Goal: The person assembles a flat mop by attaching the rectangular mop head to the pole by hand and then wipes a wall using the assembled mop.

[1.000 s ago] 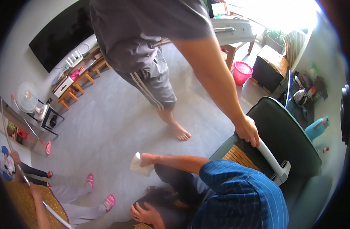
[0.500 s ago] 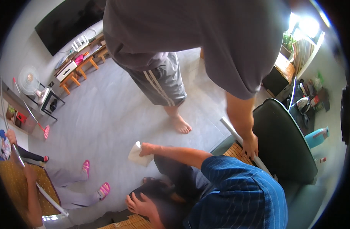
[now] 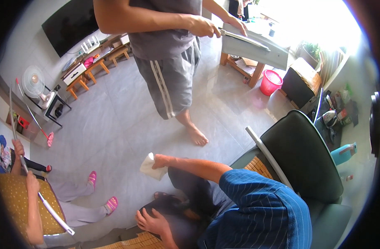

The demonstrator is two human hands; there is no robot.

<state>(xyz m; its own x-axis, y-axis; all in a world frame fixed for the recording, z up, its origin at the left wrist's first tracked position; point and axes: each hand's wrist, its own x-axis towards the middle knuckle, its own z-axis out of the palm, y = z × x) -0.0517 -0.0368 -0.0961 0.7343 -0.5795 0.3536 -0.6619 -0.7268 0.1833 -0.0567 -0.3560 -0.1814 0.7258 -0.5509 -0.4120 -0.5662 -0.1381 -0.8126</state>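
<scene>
My right hand [image 3: 160, 161] reaches out in front of me and grips a white roll [image 3: 150, 169]; whether it is paper or cloth I cannot tell. My left hand [image 3: 153, 222] lies with fingers spread on my dark-trousered knee [image 3: 161, 207], holding nothing. Beyond my hands stands a person in grey striped shorts [image 3: 167, 87], whose hand [image 3: 204, 27] holds a long, thin, pale object [image 3: 246, 40]. At the left another person grasps a metal pole [image 3: 22, 162] with a white lower end. On my right a white tube [image 3: 268, 153] leans along the dark green sofa back [image 3: 304, 153].
A bamboo mat [image 3: 259, 168] covers the sofa seat. A pink basket [image 3: 271, 83] stands by the far table [image 3: 256, 52]. To the left are a fan [image 3: 33, 81], a red-handled mop [image 3: 32, 110] and low wooden stools [image 3: 99, 68]. A blue bottle [image 3: 343, 153] is behind the sofa.
The standing person has straightened up from bending over the sofa, drawn the hand away from the white tube, and now holds the thin pale object. The tube has shifted slightly. My hands stay put.
</scene>
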